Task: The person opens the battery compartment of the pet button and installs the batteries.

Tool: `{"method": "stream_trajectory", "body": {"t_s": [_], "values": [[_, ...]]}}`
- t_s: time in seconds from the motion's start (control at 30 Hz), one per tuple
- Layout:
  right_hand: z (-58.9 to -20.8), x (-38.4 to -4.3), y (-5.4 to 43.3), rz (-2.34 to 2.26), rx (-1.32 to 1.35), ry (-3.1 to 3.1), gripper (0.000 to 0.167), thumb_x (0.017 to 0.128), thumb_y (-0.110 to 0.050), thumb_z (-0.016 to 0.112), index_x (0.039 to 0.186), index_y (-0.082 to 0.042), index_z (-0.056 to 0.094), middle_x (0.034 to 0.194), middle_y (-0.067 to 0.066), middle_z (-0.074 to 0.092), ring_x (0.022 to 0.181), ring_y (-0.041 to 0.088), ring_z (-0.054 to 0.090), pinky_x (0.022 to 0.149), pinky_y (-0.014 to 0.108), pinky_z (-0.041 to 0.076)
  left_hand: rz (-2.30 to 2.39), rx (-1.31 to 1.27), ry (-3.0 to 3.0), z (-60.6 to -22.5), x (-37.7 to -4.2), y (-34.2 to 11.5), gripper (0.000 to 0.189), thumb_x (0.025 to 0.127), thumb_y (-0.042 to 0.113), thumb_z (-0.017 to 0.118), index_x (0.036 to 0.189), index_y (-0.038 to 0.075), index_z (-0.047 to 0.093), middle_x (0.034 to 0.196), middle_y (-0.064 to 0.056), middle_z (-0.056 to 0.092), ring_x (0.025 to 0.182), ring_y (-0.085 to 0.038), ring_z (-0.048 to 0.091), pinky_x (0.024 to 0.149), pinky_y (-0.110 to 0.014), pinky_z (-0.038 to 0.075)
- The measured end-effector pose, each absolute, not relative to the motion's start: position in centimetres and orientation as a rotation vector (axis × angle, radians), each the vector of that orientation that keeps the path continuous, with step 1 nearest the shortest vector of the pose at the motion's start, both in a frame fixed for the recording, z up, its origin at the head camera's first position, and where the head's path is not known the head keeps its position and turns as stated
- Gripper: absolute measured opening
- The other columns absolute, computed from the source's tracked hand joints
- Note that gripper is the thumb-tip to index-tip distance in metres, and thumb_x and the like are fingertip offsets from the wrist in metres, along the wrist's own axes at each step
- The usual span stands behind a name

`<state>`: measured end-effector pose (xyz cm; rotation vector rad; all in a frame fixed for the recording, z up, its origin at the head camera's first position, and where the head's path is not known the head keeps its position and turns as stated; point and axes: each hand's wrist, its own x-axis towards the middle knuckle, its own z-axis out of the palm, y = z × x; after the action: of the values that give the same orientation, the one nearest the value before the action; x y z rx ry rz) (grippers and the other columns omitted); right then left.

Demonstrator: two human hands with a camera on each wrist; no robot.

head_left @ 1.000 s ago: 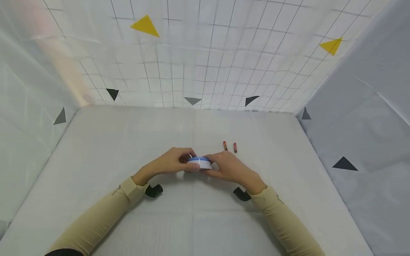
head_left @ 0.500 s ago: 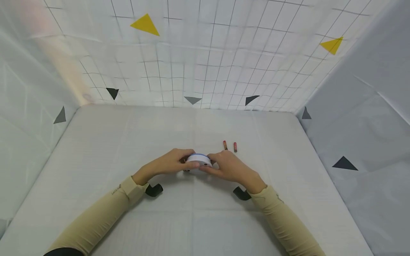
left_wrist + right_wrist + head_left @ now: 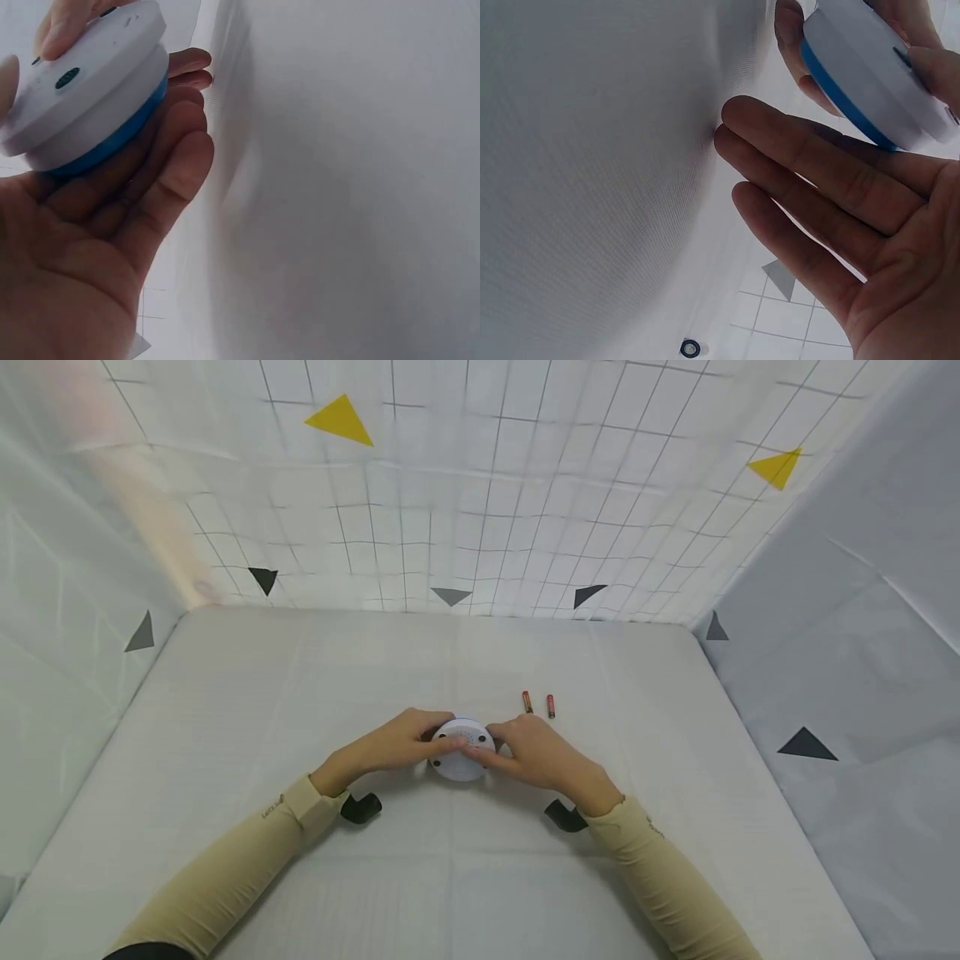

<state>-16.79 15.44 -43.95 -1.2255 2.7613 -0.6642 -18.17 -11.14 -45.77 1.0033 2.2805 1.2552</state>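
Note:
Both hands hold a round white device (image 3: pixel 459 772) with a blue layer, its white face with dark round feet and a cluster of small holes turned up toward the head camera. On the left side, the left hand (image 3: pixel 401 739) grips it, thumb across the white face and fingers underneath by the blue part (image 3: pixel 112 142). The right hand (image 3: pixel 536 750) pinches the opposite side, its thumb also on the face. In the right wrist view its other fingers (image 3: pixel 802 225) stretch out below the device. Two red batteries (image 3: pixel 551 706) lie just beyond the right hand.
A white-covered table (image 3: pixel 360 660) lies under the hands. White sheet walls with grid lines and yellow, grey and black triangles (image 3: pixel 807 744) enclose it at the back and sides. Dark camera mounts (image 3: pixel 361 808) project from both wrists.
The device has tilted over in the hands: its blue top showed before, and now its white face with the feet shows. The batteries have stayed where they lay.

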Motion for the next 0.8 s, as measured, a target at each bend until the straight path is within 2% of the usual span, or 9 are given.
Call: {"method": "stream_trajectory", "body": {"t_s": [0.13,0.27,0.4,0.53,0.63,0.7,0.8], "values": [[-43.9,-16.8,15.5,-0.66,-1.207,2.751,0.036,0.104,-0.048,0.064,0.081,-0.02,0.064,0.06,-0.01,0.044,0.055,0.0,0.037,0.053,0.019,0.031,1.281,0.998,2.277,-46.0,-18.2,-11.1,0.027,0.108,0.042,0.06,0.122,0.021,0.07,0.102,0.007,0.071,0.088,-0.013,0.061,0.077,-0.028,0.052],[-43.8,-16.6,15.5,-0.635,-1.188,2.761,0.036,0.104,-0.049,0.063,0.082,-0.021,0.065,0.06,-0.01,0.048,0.055,0.0,0.039,0.053,0.019,0.032,1.291,0.974,2.3,-46.1,-18.1,-10.9,0.024,0.108,0.04,0.06,0.117,0.02,0.071,0.091,0.008,0.068,0.082,-0.011,0.058,0.071,-0.026,0.048],[-43.6,-16.4,15.5,-0.594,-1.217,2.817,0.035,0.102,-0.05,0.066,0.084,-0.02,0.065,0.064,-0.011,0.056,0.057,0.002,0.044,0.053,0.019,0.036,1.314,0.937,2.289,-46.0,-17.9,-10.8,0.026,0.109,0.04,0.06,0.114,0.018,0.072,0.084,0.007,0.068,0.073,-0.012,0.063,0.069,-0.026,0.05],[-43.3,-16.0,15.4,-0.58,-1.261,2.869,0.034,0.1,-0.05,0.07,0.102,-0.016,0.071,0.078,-0.01,0.07,0.063,0.007,0.058,0.059,0.019,0.045,1.362,0.891,2.235,-46.0,-17.9,-10.7,0.027,0.109,0.04,0.058,0.112,0.017,0.073,0.08,0.004,0.073,0.062,-0.018,0.07,0.064,-0.031,0.058],[-42.9,-15.6,15.2,-0.578,-1.283,2.925,0.044,0.097,-0.051,0.074,0.119,-0.013,0.073,0.085,-0.007,0.076,0.071,0.011,0.068,0.063,0.022,0.051,1.391,0.859,2.19,-46.1,-17.8,-10.7,0.03,0.11,0.042,0.056,0.11,0.017,0.072,0.078,0.001,0.074,0.055,-0.023,0.071,0.057,-0.037,0.06],[-42.6,-15.3,15.0,-0.576,-1.299,2.976,0.051,0.094,-0.052,0.077,0.124,-0.011,0.072,0.087,-0.005,0.077,0.073,0.011,0.071,0.064,0.024,0.054,1.403,0.839,2.178,-46.0,-17.8,-10.7,0.031,0.11,0.043,0.055,0.11,0.017,0.072,0.076,-0.001,0.073,0.054,-0.024,0.07,0.054,-0.04,0.06],[-42.1,-14.8,14.6,-0.547,-1.335,3.059,0.055,0.089,-0.052,0.081,0.123,-0.01,0.072,0.087,-0.005,0.077,0.071,0.008,0.069,0.061,0.024,0.053,1.416,0.806,2.169,-46.0,-17.8,-10.7,0.034,0.111,0.044,0.054,0.11,0.016,0.073,0.072,-0.002,0.073,0.053,-0.025,0.07,0.053,-0.041,0.06]]}}
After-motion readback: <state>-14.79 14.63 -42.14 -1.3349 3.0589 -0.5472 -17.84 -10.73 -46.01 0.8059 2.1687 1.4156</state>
